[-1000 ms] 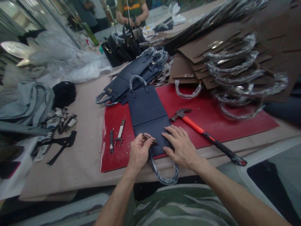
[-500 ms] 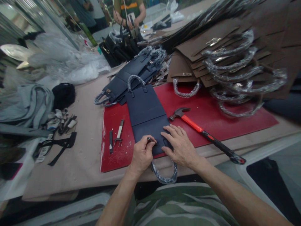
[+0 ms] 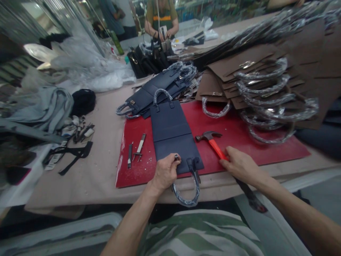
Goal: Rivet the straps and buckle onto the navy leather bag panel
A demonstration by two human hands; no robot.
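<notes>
L hand [image 3: 165, 172] pinches a small metal pin [image 3: 176, 156] upright on the navy bag [image 3: 172, 128], which lies flat on the red mat [image 3: 253, 142] nr the near edge. Bag looks soft and floppy; pin thin, prob. slippery. R hand [image 3: 239, 165] is wrapped round the hammer [image 3: 214, 145] mid-handle. It looks head-heavy, so best held lower.
</notes>
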